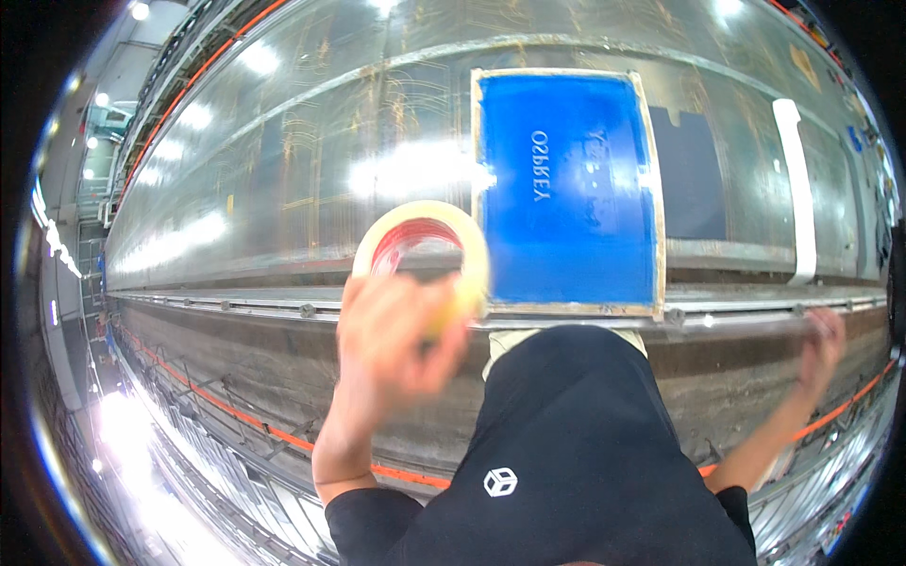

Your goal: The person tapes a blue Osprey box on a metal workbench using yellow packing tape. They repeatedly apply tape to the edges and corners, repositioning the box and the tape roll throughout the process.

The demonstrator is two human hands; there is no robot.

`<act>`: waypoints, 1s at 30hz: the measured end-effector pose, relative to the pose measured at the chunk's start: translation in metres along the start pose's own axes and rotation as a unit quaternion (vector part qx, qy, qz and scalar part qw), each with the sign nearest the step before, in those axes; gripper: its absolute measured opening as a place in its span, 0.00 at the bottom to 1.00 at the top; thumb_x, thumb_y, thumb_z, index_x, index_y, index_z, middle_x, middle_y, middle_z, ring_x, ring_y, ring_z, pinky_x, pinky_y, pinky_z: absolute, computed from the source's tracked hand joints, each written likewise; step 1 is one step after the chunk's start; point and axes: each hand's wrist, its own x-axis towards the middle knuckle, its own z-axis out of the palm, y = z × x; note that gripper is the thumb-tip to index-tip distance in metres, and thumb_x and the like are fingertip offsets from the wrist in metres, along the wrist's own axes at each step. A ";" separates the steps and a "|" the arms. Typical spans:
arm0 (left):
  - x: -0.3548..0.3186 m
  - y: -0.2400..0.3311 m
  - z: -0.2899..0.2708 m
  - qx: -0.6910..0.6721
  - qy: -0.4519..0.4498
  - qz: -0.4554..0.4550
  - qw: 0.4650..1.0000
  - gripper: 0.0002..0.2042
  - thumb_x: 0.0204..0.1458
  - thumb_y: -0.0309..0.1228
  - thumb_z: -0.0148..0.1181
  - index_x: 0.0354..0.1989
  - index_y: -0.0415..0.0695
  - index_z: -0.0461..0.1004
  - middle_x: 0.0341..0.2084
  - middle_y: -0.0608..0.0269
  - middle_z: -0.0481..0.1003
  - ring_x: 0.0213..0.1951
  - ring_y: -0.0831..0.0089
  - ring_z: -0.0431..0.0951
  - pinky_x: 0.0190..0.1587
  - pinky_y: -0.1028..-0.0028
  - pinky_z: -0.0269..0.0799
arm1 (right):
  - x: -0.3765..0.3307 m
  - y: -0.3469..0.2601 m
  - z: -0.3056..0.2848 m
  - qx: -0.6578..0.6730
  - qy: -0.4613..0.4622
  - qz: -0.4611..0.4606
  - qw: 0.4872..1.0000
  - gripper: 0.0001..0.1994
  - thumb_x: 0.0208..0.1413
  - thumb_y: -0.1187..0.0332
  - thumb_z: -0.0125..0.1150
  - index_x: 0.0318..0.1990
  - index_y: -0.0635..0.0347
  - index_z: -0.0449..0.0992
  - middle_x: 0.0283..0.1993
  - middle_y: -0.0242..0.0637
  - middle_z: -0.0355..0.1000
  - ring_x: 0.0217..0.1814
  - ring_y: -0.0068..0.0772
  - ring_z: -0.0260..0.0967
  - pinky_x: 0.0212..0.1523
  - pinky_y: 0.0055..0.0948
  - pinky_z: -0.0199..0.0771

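A wide roll of pale yellow tape (pixel 475 247) with a red-and-white core is in my left hand (pixel 401 335). The fingers close round its near side, and motion blurs them. The roll stands over the near table edge, by the left side of a blue printing screen (pixel 566 217) in a pale frame. Raised mirrored lettering shows on the blue face. Out at the far right, my right hand (pixel 825 341) is close to the table's near rail, its fingers slightly bent and apart. No object shows in it. It is small and somewhat blurred.
The screen lies on a long shiny metal table (pixel 311 170). A grey rectangle (pixel 689 174) lies at its right, and further right a long white strip (pixel 796 189) runs to the table edge. A metal rail (pixel 245 307) follows the near side. Behind me stretches an orange line (pixel 255 426).
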 end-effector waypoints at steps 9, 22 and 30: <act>0.012 0.093 -0.066 0.073 0.203 0.145 0.966 0.05 0.54 0.40 0.62 0.35 0.57 0.80 0.24 0.83 0.76 0.29 0.86 0.73 0.38 0.80 0.62 | -0.012 -0.104 -0.131 -0.039 0.153 -0.141 0.977 0.11 0.51 0.70 0.67 0.38 0.57 0.71 0.39 0.32 0.67 0.43 0.28 0.65 0.50 0.30 0.67; 0.047 0.011 0.013 -0.390 0.116 -0.160 0.899 0.12 0.51 0.31 0.64 0.36 0.33 0.78 0.32 0.60 0.77 0.35 0.72 0.73 0.39 0.72 0.68 | -0.040 -0.125 -0.158 0.080 -0.005 -0.151 0.985 0.13 0.53 0.66 0.69 0.30 0.50 0.66 0.36 0.28 0.59 0.45 0.26 0.60 0.53 0.29 0.63; 0.024 -0.146 0.277 0.062 -0.006 -0.020 0.998 0.11 0.52 0.37 0.64 0.41 0.45 0.81 0.35 0.65 0.81 0.45 0.67 0.78 0.60 0.53 0.57 | -0.034 -0.083 -0.228 0.131 -0.024 -0.101 0.986 0.16 0.55 0.62 0.69 0.31 0.53 0.64 0.39 0.32 0.60 0.52 0.32 0.62 0.62 0.37 0.66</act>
